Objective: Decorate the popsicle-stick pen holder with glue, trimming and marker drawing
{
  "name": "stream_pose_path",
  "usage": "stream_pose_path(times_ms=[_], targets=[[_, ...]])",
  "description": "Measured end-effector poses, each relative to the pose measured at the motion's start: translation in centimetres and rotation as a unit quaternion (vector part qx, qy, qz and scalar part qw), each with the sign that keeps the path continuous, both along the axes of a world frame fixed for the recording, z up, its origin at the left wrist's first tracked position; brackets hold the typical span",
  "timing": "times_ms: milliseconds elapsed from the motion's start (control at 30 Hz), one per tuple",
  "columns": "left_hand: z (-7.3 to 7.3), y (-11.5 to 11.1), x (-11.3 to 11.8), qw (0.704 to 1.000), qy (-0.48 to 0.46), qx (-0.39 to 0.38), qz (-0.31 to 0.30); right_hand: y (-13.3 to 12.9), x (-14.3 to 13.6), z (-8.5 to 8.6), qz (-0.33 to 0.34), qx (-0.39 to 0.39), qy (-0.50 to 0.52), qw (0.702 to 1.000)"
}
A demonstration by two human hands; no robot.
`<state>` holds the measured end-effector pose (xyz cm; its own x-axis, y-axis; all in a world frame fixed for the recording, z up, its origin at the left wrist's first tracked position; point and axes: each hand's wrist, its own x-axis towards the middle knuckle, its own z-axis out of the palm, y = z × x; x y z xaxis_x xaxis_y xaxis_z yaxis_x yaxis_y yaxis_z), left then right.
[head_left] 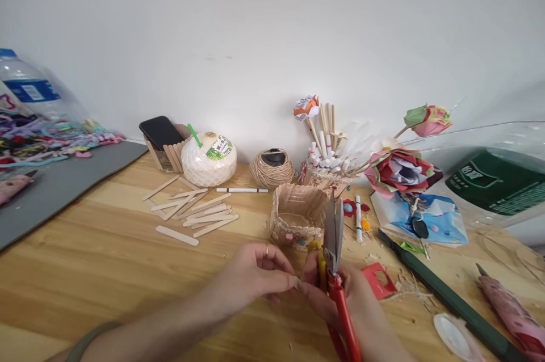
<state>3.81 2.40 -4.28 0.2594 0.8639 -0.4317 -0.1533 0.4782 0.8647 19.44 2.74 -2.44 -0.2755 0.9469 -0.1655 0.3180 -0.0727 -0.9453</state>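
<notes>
Red-handled scissors [339, 299] rest in my right hand [349, 288], blades together and pointing up and away. My left hand [259, 277], with a ring on one finger, is closed in a pinch. Its thumb and fingertips meet the fingertips of my right hand, and whatever they pinch is too small to make out. Just beyond my hands stands a basket made of wooden craft sticks [293, 217], decorated with small coloured pieces along its front. Something yellow [315, 244] shows behind the scissors, partly hidden.
Loose craft sticks [208, 214] lie left of the basket. Behind stand a ball of twine [272, 169], a wrapped coconut [208, 159] and a phone [162, 132] in a stick holder. Paper flowers [400, 172], red paper [378, 281] and a dark green strip-like tool [451, 294] lie right.
</notes>
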Motion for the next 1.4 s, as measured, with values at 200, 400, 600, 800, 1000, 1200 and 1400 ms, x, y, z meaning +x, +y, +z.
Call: stream_pose_path(times_ms=[200, 400, 600, 800, 1000, 1200, 1400], targets=[[0.0, -0.2, 0.1, 0.999, 0.021, 0.012, -0.023, 0.1, 0.7, -0.7, 0.008, 0.009, -0.002, 1.0], [-0.6, -0.5, 0.6, 0.994, 0.043, -0.051, -0.085, 0.5, 2.0, -0.9, -0.058, 0.056, 0.056, 0.995], [-1.3, -0.7, 0.3, 0.988, 0.087, -0.002, -0.129, 0.9, 2.1, -0.1, -0.096, 0.077, 0.069, 0.99], [-1.6, -0.6, 0.2, 0.988, 0.105, -0.002, -0.116, 1.7, 2.2, 0.3, -0.097, 0.108, 0.028, 0.989], [-2.3, -0.3, 0.2, 0.992, 0.086, 0.007, -0.096, 1.6, 2.9, -0.3, -0.084, 0.121, 0.077, 0.986], [-1.2, 0.1, -0.1, 0.997, 0.059, 0.01, -0.038, 1.3, 3.2, -0.2, -0.104, 0.125, 0.117, 0.98], [-0.4, 0.8, -0.5, 0.999, 0.032, 0.029, 0.011, 1.6, 3.9, 0.5, -0.175, 0.118, 0.073, 0.975]])
